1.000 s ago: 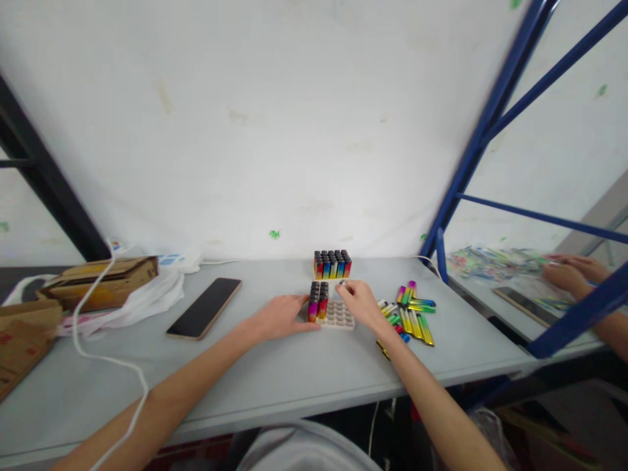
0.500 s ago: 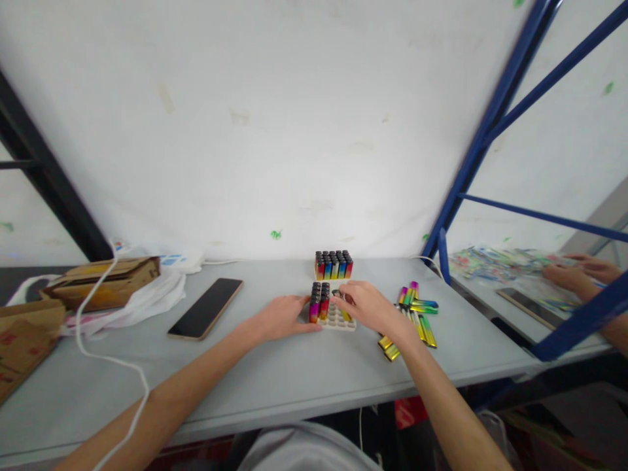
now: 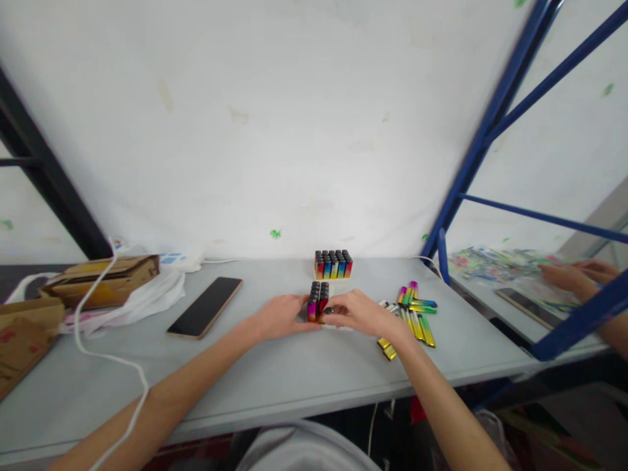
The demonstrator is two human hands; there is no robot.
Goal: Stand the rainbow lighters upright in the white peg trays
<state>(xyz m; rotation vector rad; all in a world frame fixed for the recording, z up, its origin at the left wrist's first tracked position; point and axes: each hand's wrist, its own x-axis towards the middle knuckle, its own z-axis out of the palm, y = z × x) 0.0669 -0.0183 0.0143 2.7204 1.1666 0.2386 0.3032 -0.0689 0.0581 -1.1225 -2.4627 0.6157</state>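
Note:
In the head view, two rows of lighters stand upright with black tops in a white tray with holes. My left hand wraps the left side of the tray, its fingers beside the lighters and its thumb along the front edge. Over the tray, my right hand pinches a lighter whose black top shows at the fingertips. The rest of that lighter is hidden by the fingers, and the hand also covers most of the tray's holes.
A full block of upright lighters stands behind the tray. Loose shiny lighter bodies lie to the right. At left are a phone, cardboard boxes and a white cable. A blue frame borders another person's hands.
My right hand has moved slightly left and down, bringing the lighter close to the filled rows near the tray's front. My left hand stays at the tray.

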